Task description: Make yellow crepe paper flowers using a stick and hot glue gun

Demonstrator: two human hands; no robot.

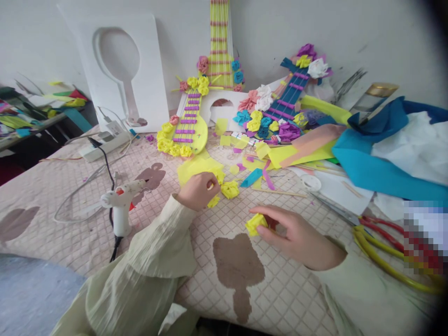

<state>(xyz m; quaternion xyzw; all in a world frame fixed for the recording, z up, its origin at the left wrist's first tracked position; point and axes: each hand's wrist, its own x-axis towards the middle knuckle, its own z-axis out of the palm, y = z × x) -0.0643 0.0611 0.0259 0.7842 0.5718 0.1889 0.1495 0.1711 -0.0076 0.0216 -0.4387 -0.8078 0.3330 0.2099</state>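
Note:
My left hand (198,190) reaches out over the quilted cloth and closes on a yellow paper piece (213,201) at the edge of a pile of yellow paper sheets (198,167). A finished yellow paper flower (230,189) lies just right of that hand. My right hand (297,235) rests on the cloth nearer to me and pinches a small folded yellow paper flower (256,224) between thumb and fingers.
A white hot glue gun (121,200) stands left of my left arm, its black cord trailing toward me. Paper guitars decorated with flowers (187,128) lean at the back. Coloured paper sheets (378,158) pile at right. Scissors and pliers (381,235) lie at right.

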